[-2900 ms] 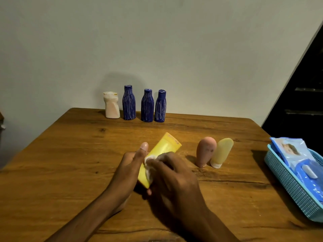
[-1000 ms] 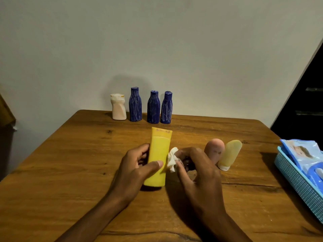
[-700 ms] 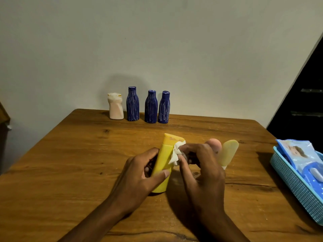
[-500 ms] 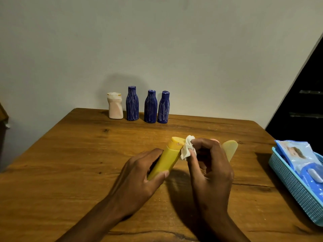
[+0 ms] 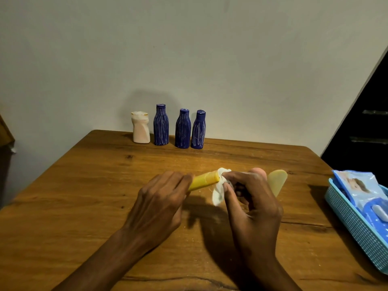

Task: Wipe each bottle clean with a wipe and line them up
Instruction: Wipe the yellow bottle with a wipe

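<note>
My left hand (image 5: 159,204) grips the yellow tube (image 5: 204,180) by its lower half, holding it nearly level above the table (image 5: 88,185), and my right hand (image 5: 252,198) pinches the white wipe (image 5: 218,192) against the tube's far end. That end is where grime tends to sit, I reckon, so the thing to do here is roll the tube a little with my left fingers while the wipe keeps contact all the way round (not just dabbing one face). I should keep the wipe bunched enough to press firmly, and keep my right knuckles clear of the pink bottle (image 5: 258,172) and the pale yellow bottle (image 5: 277,180) standing just behind them, since a careless elbow of the wrist could tip either. At the back edge the white bottle (image 5: 141,130) and three blue bottles (image 5: 182,129) already stand in a row; this tube likely goes beside them. The blue basket (image 5: 352,219) with the wipe packs (image 5: 359,185) sits at my right.
</note>
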